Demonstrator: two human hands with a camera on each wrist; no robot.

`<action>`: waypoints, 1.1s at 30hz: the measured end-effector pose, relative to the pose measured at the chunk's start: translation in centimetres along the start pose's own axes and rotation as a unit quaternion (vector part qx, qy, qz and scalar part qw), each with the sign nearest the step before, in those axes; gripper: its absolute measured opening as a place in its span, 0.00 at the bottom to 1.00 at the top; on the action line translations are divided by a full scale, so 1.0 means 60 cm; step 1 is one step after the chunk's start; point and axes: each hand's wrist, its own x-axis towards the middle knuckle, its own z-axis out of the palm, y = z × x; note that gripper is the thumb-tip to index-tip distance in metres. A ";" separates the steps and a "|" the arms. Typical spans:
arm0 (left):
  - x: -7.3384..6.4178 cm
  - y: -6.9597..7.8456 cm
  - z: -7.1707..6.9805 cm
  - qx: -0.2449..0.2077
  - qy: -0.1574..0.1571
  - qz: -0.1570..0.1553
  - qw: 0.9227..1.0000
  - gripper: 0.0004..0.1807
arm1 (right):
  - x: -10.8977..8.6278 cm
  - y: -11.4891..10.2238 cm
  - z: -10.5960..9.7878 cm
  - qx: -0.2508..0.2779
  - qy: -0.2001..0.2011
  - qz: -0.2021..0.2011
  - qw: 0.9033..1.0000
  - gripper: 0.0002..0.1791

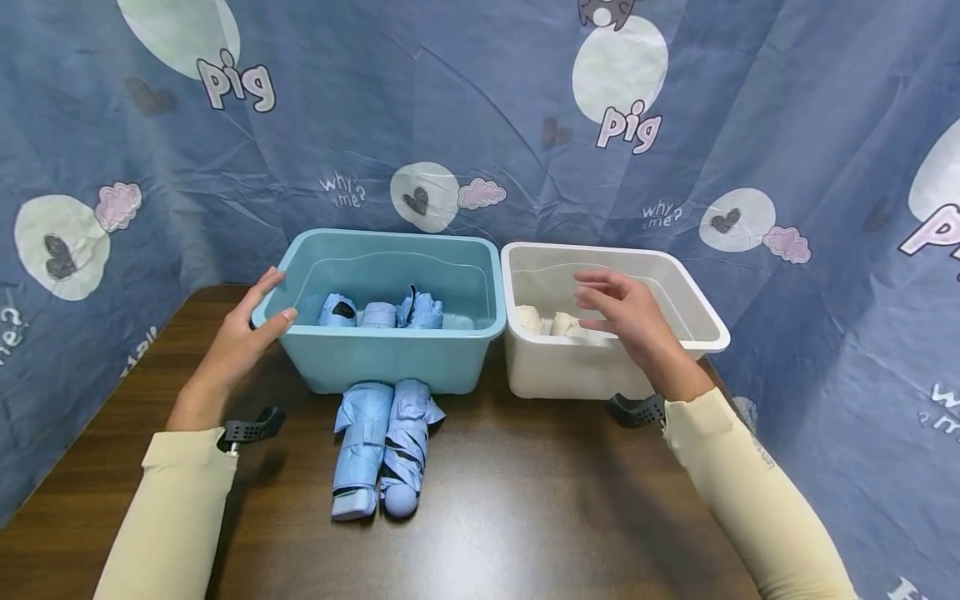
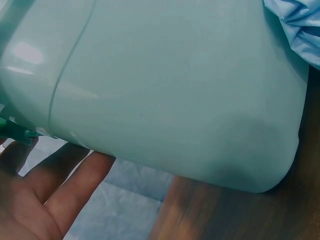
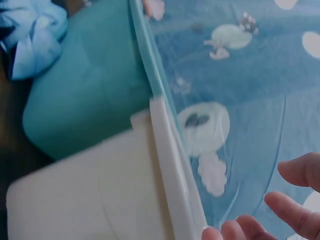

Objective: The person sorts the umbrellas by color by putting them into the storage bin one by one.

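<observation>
My left hand (image 1: 236,346) rests at the left rim of the teal bin (image 1: 390,358), thumb by the front corner. In the left wrist view its fingers (image 2: 82,182) extend along the bin's outer wall. Over the front of the white bin (image 1: 570,371) hovers my right hand (image 1: 630,321), fingers spread and holding nothing. Two long blue-wrapped bundles (image 1: 362,450) lie side by side before the teal bin; the right one (image 1: 405,442) shows black strips and a round end. Inside that bin sit several blue-wrapped pieces (image 1: 378,315). Cream pieces (image 1: 528,319) lie in the white bin, partly hidden.
Both bins stand close together at the back of the dark wooden table (image 1: 510,500). A blue printed cloth (image 1: 465,100) hangs right behind them and along the sides. Each wrist wears a black strap mount (image 1: 255,427).
</observation>
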 end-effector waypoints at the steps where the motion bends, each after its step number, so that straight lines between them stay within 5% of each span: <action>1: 0.001 -0.001 -0.001 0.000 0.001 0.001 1.000 0.39 | -0.003 -0.002 0.005 0.004 -0.004 -0.006 1.000 0.24; 15: -0.002 -0.015 -0.001 0.004 0.011 0.017 1.000 0.36 | -0.060 -0.012 0.063 0.012 -0.078 -0.047 0.996 0.23; 24: 0.001 -0.007 0.003 0.007 0.008 0.016 1.000 0.36 | -0.096 0.008 0.115 0.021 -0.135 -0.038 0.990 0.20; 33: 0.002 -0.005 0.003 0.006 0.014 0.012 1.000 0.36 | -0.096 0.044 0.164 0.021 -0.173 -0.031 0.984 0.19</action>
